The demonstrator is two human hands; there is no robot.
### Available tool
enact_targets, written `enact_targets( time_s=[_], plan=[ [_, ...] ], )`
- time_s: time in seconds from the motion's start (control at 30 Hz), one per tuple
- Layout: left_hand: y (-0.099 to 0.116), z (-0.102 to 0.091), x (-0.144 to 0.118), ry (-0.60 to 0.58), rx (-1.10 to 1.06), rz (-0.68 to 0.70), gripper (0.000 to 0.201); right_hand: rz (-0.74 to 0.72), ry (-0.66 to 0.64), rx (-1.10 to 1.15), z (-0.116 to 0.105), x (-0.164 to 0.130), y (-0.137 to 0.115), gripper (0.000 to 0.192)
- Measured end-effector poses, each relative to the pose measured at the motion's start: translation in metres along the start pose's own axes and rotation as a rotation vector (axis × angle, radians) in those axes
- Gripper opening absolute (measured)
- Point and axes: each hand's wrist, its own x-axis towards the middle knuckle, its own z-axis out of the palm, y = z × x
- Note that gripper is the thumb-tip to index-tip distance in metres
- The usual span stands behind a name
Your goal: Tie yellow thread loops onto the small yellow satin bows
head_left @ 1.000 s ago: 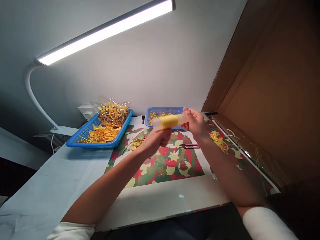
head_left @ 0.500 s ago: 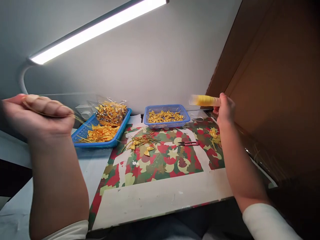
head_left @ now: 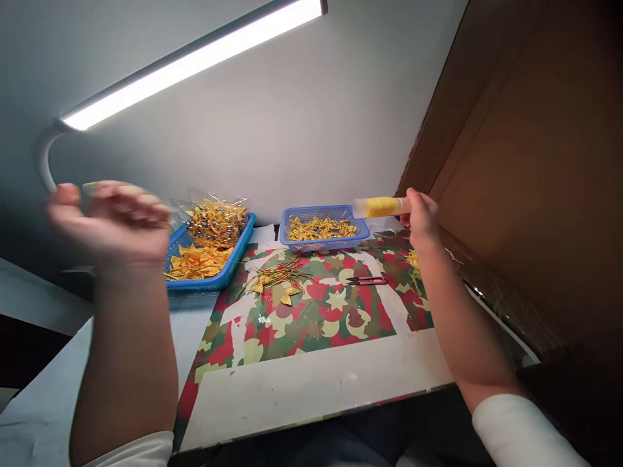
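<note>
My left hand (head_left: 119, 217) is raised in front of the left basket, blurred by motion. Its fingers curl inward and the thumb stands away from them; whether a strand lies in them I cannot make out. Across the table my right hand (head_left: 422, 217) grips one translucent end of a spool of yellow thread (head_left: 382, 207), which points left. The spool is in the air before the right end of a blue-violet basket (head_left: 324, 245) of yellow bows (head_left: 321, 227). Below lie red thread snips (head_left: 367, 281), a bundle of gold wire ties (head_left: 285, 272) and a loose yellow bow (head_left: 289, 296).
A blue basket (head_left: 214, 283) at the left holds yellow bows and a clear bag (head_left: 217, 217) of more. A lamp (head_left: 195, 65) hangs above. Brown cardboard (head_left: 530, 162) walls the right side. More yellow pieces (head_left: 413, 269) lie beside my right forearm.
My left hand has moved right, its fist loosened and the thumb lifted; the gold strand across its fingers no longer shows clearly. My right hand has shifted slightly left and down with the spool.
</note>
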Motion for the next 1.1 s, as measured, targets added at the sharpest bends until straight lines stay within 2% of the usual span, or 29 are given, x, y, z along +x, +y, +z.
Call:
enact_targets(
  time_s=[0.07, 0.1, 0.13, 0.23, 0.33, 0.4, 0.5, 0.67, 0.73, 0.9, 1.0, 1.1],
  plan=[
    [-0.035, 0.025, -0.020, -0.310, 0.109, -0.170, 0.021, 0.005, -0.098, 0.010, 0.011, -0.014, 0.000, 0.037],
    [-0.056, 0.034, -0.032, -0.446, 0.170, -0.281, 0.027, 0.004, -0.146, 0.018, 0.016, -0.023, 0.000, 0.037],
    [-0.076, 0.041, -0.044, -0.501, 0.216, -0.352, 0.034, 0.005, -0.196, 0.030, 0.022, -0.031, 0.001, 0.037],
    [-0.127, 0.049, -0.079, -0.657, 0.328, -0.556, 0.033, 0.025, -0.365, 0.052, 0.036, -0.054, 0.004, 0.040],
    [-0.144, 0.046, -0.097, -0.744, 0.377, -0.695, 0.022, 0.053, -0.459, 0.038, 0.041, -0.063, 0.005, 0.043],
    [-0.137, 0.045, -0.093, -0.693, 0.358, -0.680, 0.032, 0.060, -0.438, 0.042, 0.038, -0.059, 0.004, 0.044],
    [-0.116, 0.046, -0.074, -0.546, 0.296, -0.568, 0.049, 0.037, -0.361, 0.050, 0.030, -0.045, 0.001, 0.042],
    [-0.074, 0.047, -0.044, -0.254, 0.188, -0.322, 0.046, 0.014, -0.163, 0.000, 0.014, -0.019, 0.002, 0.040],
    [-0.057, 0.044, -0.035, -0.181, 0.162, -0.245, 0.042, 0.037, -0.081, -0.005, 0.007, -0.008, 0.004, 0.041],
    [-0.023, 0.027, -0.015, -0.084, 0.207, -0.226, 0.040, 0.112, 0.087, 0.060, -0.017, 0.021, 0.000, 0.036],
    [-0.014, 0.022, -0.011, -0.072, 0.244, -0.201, 0.039, 0.151, 0.225, 0.145, -0.034, 0.032, -0.011, 0.033],
    [-0.008, 0.021, -0.014, -0.072, 0.255, -0.122, 0.039, 0.132, 0.294, 0.183, -0.052, 0.037, -0.024, 0.037]
  ],
)
